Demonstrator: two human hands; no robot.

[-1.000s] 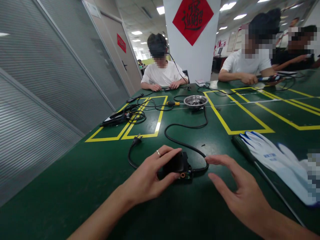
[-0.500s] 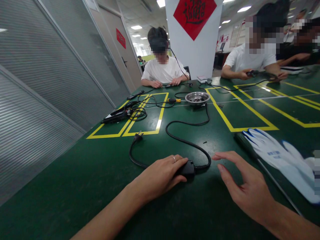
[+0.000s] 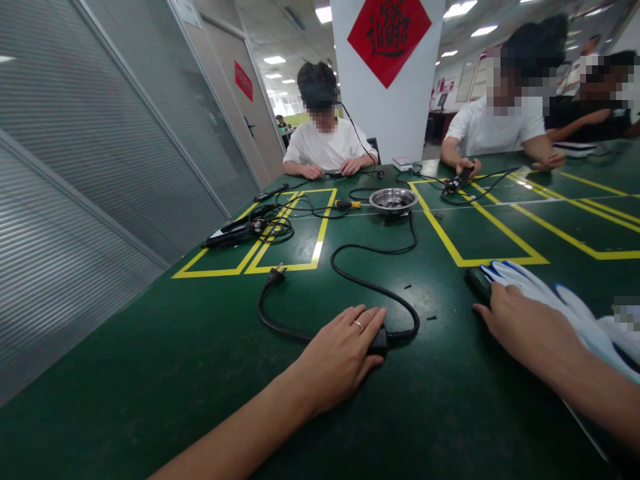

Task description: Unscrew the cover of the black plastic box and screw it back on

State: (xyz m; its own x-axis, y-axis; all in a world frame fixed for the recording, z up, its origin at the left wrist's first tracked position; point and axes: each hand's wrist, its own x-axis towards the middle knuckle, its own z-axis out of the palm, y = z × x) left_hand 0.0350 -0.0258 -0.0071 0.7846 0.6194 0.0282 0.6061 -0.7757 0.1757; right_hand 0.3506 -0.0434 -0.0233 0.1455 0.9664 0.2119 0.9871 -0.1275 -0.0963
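Clasping black box (image 3: 379, 341) from above with left hand (image 3: 345, 353), bearing on green tabletop (image 3: 150, 360) left of two loose screws (image 3: 432, 318). Touching dark green handle (image 3: 479, 285) beside white gloves (image 3: 583, 313) with right hand (image 3: 537, 327); leaving it impossible to tell whether clenched. Facing yellow tape outlines (image 3: 505, 262), metal bowl (image 3: 379, 207) and, beyond, white column (image 3: 390, 127) bearing red sign (image 3: 390, 40). Working alongside ribbed partition (image 3: 100, 167) at left.
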